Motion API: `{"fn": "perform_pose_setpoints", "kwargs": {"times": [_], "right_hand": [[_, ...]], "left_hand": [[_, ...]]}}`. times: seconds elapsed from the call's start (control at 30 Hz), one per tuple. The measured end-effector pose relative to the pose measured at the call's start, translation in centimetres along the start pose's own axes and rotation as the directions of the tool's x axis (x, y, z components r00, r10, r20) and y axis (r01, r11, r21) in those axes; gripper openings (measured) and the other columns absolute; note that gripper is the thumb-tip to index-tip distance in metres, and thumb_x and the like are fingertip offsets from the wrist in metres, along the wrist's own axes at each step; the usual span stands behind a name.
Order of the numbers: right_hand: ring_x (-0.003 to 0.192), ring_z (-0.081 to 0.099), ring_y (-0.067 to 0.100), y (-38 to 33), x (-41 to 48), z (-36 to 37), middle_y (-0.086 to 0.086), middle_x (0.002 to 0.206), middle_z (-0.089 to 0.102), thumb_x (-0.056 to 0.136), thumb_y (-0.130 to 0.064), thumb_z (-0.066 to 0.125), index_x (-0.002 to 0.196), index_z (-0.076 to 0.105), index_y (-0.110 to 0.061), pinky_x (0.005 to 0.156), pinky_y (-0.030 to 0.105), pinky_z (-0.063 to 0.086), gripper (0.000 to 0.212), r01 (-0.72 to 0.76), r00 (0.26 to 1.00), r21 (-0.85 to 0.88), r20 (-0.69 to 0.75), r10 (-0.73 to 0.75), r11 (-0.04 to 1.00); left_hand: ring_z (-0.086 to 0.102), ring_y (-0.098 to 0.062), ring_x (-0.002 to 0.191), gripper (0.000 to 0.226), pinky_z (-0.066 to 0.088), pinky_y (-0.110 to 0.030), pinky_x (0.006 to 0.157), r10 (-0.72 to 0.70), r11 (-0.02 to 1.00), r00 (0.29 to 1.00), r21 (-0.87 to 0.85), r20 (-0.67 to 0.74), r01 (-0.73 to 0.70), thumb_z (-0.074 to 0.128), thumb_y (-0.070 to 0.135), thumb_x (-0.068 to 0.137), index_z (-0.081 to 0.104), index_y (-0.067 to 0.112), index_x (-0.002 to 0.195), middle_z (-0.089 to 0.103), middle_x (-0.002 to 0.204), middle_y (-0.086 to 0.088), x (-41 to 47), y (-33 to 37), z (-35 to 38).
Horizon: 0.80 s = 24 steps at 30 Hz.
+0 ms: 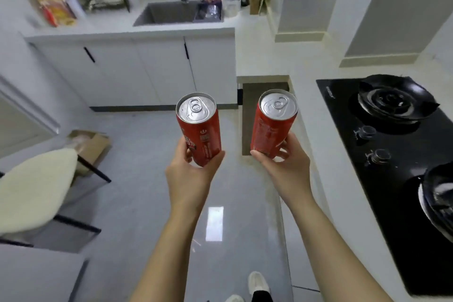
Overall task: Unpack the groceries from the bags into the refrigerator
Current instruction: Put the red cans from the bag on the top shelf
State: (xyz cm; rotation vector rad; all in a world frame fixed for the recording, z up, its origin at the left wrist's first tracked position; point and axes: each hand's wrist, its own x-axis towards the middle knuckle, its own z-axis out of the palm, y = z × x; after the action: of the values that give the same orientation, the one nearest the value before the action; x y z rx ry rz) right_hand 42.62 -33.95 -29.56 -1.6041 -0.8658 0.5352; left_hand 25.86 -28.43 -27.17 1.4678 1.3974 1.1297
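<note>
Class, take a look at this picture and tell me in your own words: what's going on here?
A person stands in a kitchen holding two red drink cans over the floor. The left hand grips the left can near its base, and the right hand grips the right can the same way. Both pull tabs look unopened. A sink lies ahead and a stove to the right. Neither can has been put away yet.

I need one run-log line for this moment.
left hand: grips left red can | right hand: grips right red can | cans: unopened, tops up, apart | stove: at right
</note>
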Motion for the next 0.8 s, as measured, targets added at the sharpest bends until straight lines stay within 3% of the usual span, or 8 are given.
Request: {"fn": "perform_pose_setpoints", "kwargs": {"times": [0.17,0.27,0.37,0.5,0.67,0.73,0.8], "right_hand": [[0.101,0.064,0.009,-0.8,0.5,3.5,-0.005,0.113,0.067,0.072,-0.026,0.086,0.126,0.058,-0.018,0.080,0.007,0.049,0.062,0.155,0.967,0.004,0.203,-0.152,0.988],[0.095,0.064,0.008,-1.8,-0.3,6.0,-0.010,0.106,0.066,0.072,-0.023,0.086,0.121,0.058,-0.025,0.075,0.009,0.050,0.056,0.190,0.937,0.055,0.287,-0.198,0.980],[0.091,0.062,0.003,-3.2,-1.9,8.7,-0.022,0.101,0.061,0.072,-0.025,0.085,0.116,0.051,-0.039,0.072,0.008,0.048,0.057,0.222,0.897,0.082,0.373,-0.237,0.972],[0.091,0.060,-0.001,-6.1,-5.0,12.6,-0.022,0.101,0.062,0.073,-0.024,0.085,0.119,0.054,-0.036,0.071,0.011,0.047,0.056,0.201,0.833,0.146,0.494,-0.247,0.969],[0.094,0.062,0.006,-9.2,-10.8,17.4,-0.012,0.101,0.067,0.072,-0.021,0.085,0.120,0.061,-0.030,0.076,0.019,0.051,0.055,0.170,0.687,0.258,0.661,-0.302,0.951],[0.094,0.063,0.007,-10.1,-13.0,18.8,-0.011,0.101,0.067,0.072,-0.022,0.085,0.120,0.061,-0.030,0.074,0.019,0.051,0.054,0.178,0.594,0.288,0.731,-0.336,0.941],[0.096,0.063,0.008,-11.1,-14.9,20.1,-0.012,0.103,0.068,0.072,-0.026,0.085,0.122,0.060,-0.031,0.075,0.020,0.052,0.056,0.191,0.511,0.316,0.776,-0.369,0.929]], "left_hand": [[0.064,-0.005,0.096,0.051,0.051,-0.020,0.082,-0.017,0.998,0.976,0.049,-0.215,0.028,0.085,0.025,0.071,0.061,0.025,0.117,0.069,0.103,0.013,-1.5,-0.3,-3.6],[0.064,-0.008,0.097,0.054,0.052,-0.021,0.084,0.008,0.996,0.948,0.086,-0.318,0.021,0.086,0.028,0.070,0.061,0.024,0.117,0.069,0.104,0.012,-3.1,-0.7,-6.4],[0.063,-0.006,0.094,0.056,0.049,-0.011,0.080,0.045,0.993,0.910,0.117,-0.413,0.004,0.085,0.027,0.071,0.061,0.022,0.121,0.068,0.103,0.013,-4.9,-0.8,-9.9],[0.064,-0.004,0.091,0.056,0.049,-0.011,0.079,0.090,0.986,0.838,0.167,-0.539,0.002,0.085,0.025,0.070,0.061,0.020,0.121,0.068,0.100,0.017,-7.7,-0.7,-15.5],[0.060,0.007,0.097,0.054,0.056,-0.030,0.083,-0.012,0.993,0.688,0.071,-0.726,0.093,0.086,0.032,0.068,0.060,0.034,0.116,0.067,0.103,0.022,-12.7,-1.7,-22.1],[0.061,0.006,0.094,0.047,0.050,-0.017,0.083,-0.041,0.992,0.620,0.044,-0.783,0.121,0.085,0.028,0.069,0.061,0.038,0.108,0.068,0.095,0.024,-14.7,-2.0,-23.9],[0.061,0.009,0.089,0.044,0.043,-0.003,0.072,-0.047,0.988,0.548,0.043,-0.835,0.150,0.085,0.025,0.070,0.060,0.043,0.101,0.067,0.087,0.029,-16.4,-1.7,-25.2]]}}
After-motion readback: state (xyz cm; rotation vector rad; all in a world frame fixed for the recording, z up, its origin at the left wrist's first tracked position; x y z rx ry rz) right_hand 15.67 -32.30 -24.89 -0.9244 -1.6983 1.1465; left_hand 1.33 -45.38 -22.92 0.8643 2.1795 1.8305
